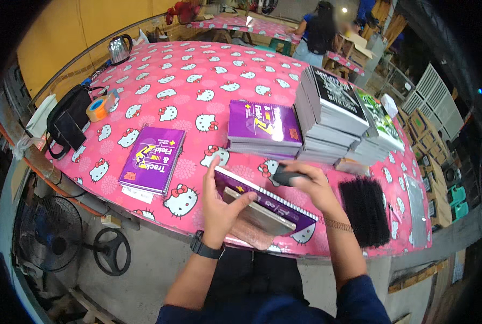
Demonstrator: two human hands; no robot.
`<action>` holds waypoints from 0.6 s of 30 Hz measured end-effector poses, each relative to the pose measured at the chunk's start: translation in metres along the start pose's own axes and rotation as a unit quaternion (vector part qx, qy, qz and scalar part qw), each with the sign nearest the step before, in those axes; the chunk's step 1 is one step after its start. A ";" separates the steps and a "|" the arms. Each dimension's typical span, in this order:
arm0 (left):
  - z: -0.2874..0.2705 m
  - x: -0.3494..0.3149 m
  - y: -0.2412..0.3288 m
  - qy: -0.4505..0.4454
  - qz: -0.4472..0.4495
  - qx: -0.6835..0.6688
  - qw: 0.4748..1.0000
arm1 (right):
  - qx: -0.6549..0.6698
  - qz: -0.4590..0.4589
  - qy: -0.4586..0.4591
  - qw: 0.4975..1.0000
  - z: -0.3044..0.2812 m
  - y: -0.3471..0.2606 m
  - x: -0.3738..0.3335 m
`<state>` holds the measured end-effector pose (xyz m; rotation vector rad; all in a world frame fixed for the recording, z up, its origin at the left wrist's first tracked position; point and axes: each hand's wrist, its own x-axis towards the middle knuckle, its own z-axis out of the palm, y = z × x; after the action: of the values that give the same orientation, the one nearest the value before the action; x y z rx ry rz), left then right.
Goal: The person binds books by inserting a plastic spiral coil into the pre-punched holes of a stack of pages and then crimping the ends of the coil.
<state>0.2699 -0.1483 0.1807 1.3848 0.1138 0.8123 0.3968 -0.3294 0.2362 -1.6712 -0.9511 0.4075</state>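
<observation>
My left hand [223, 208] grips a purple spiral notebook [304, 220], tilted up above the near table edge. Its thumb presses a flat beige rectangular piece [262, 210] against the cover. A pinkish-brown pad [251, 233] shows below. Along the notebook's upper edge runs a row of binding loops; a thin dark coil [338, 224] stretches from its right end across my right forearm. My right hand [312, 186], partly blurred, is closed on a dark rounded object [289, 176] just above that edge; its kind is unclear.
Purple notebooks [265, 123] are stacked ahead, beside taller book stacks [335, 100]. A single purple notebook [152, 159] lies left. Black binding coils [364, 211] lie right. Orange tape [97, 109], a black bag [71, 116] and a kettle [120, 49] line the left side. A person [317, 35] stands beyond.
</observation>
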 end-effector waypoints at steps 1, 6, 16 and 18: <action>0.000 -0.002 -0.005 0.002 -0.003 -0.013 1.000 | -0.002 0.001 -0.006 1.000 0.002 0.000 -0.001; 0.006 0.002 -0.015 0.042 0.025 -0.032 0.998 | -0.010 0.038 -0.024 0.999 0.008 0.006 0.012; 0.002 -0.006 -0.014 0.033 0.018 -0.029 0.999 | 0.345 -0.036 -0.111 0.931 0.022 -0.005 0.012; 0.003 -0.008 -0.018 0.044 0.011 -0.039 0.998 | 0.073 0.042 -0.080 0.993 0.024 0.000 0.016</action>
<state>0.2737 -0.1543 0.1624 1.2802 0.1337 0.8882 0.3902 -0.3013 0.2316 -1.5659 -0.9470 0.6602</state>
